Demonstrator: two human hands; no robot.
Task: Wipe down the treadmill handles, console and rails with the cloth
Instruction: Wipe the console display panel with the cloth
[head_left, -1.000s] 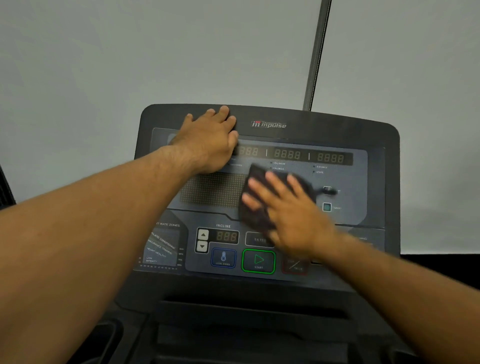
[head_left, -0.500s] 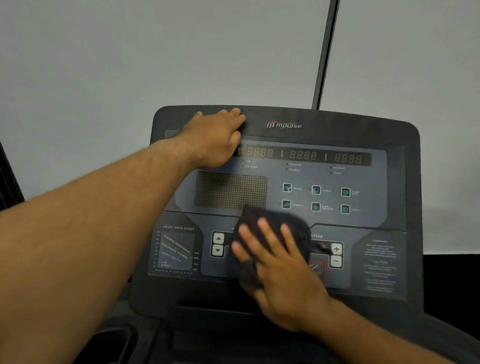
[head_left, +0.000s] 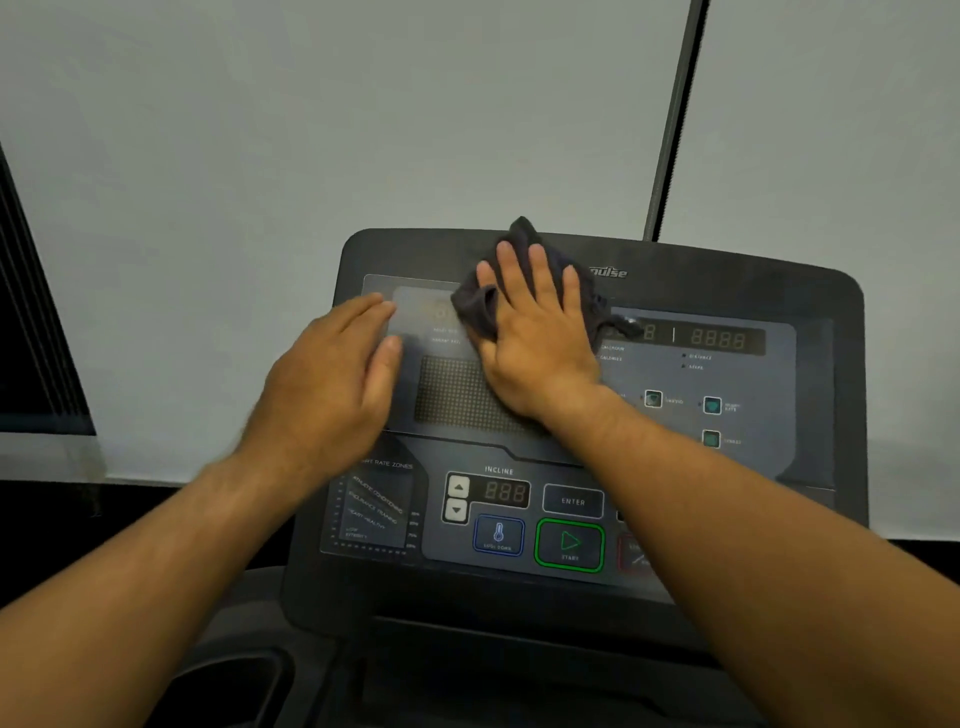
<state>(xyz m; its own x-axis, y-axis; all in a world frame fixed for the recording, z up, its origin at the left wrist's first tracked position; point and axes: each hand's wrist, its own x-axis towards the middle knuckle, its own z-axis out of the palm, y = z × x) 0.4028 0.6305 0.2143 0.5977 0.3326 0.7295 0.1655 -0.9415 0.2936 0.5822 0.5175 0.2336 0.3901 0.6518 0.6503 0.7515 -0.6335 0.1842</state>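
Step in hand: console wipe. Right hand (head_left: 540, 338) flat, fingers straight and spread, presses dark cloth (head_left: 522, 236) on upper console (head_left: 753, 291) — over display strip, just below top edge. Left hand (head_left: 337, 379) open, fingers straight, holds nothing, at console's left side; contact blurred. Next move likely calls for sweep rightward across readouts — light pressure near START button (head_left: 570, 545). Handles and rails out of view.

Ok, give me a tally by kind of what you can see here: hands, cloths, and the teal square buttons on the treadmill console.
Hands: 2, the left hand and the right hand
Cloth: 1
Teal buttons in view: 3
Total: 6
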